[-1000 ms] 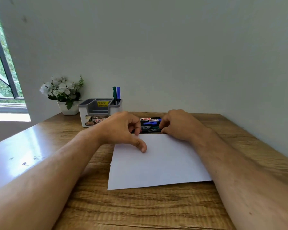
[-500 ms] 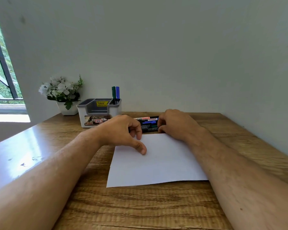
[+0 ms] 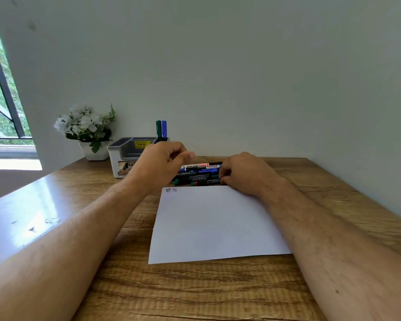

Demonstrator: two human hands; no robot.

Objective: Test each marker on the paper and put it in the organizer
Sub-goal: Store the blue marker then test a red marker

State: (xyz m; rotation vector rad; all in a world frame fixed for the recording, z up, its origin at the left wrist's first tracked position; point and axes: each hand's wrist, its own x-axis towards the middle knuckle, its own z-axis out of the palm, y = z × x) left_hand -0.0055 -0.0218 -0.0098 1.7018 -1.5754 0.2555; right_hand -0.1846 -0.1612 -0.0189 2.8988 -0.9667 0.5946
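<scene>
Lifted off the paper (image 3: 215,223) since a second ago, the left hand (image 3: 159,166) now hovers with fingers loosely curled, grasping nothing, uncovering two small scribbles (image 3: 171,190) at the sheet's 11 o'clock corner. Markers (image 3: 198,173) lie bunched at the paper's 12 o'clock edge, where the right hand (image 3: 245,173) curls its fingers onto their ends. At 10 o'clock the organizer (image 3: 125,156) holds two upright markers (image 3: 161,129).
</scene>
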